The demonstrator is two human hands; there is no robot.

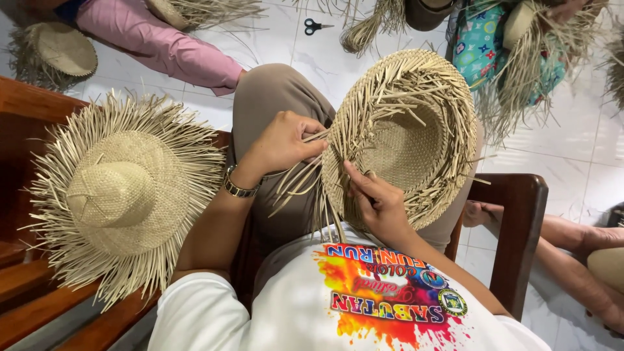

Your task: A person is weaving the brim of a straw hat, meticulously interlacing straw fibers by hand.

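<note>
Fringe of a finished straw hat [123, 195] on the wooden bench [26, 117] crowds the left side. Beside it, the left hand [283, 143] pinches loose straw strands [302, 179] at the brim of the unfinished woven hat [406, 140] on the person's lap, while the right hand [377, 205] grips that brim's lower edge; white floor tiles [588, 149] lie beyond.

Thing: unfinished woven straw hat [403, 140], pale tan.
Pose: turned hollow side up, tilted toward the person, resting on the lap.
Crown: tightly woven, seen from the inside as a shallow bowl.
Brim: partly woven, its edge bristling all round with loose flat straw ends.
Loose strands: a long bundle [302, 179] hangs from the near left edge, splayed downward.
</note>
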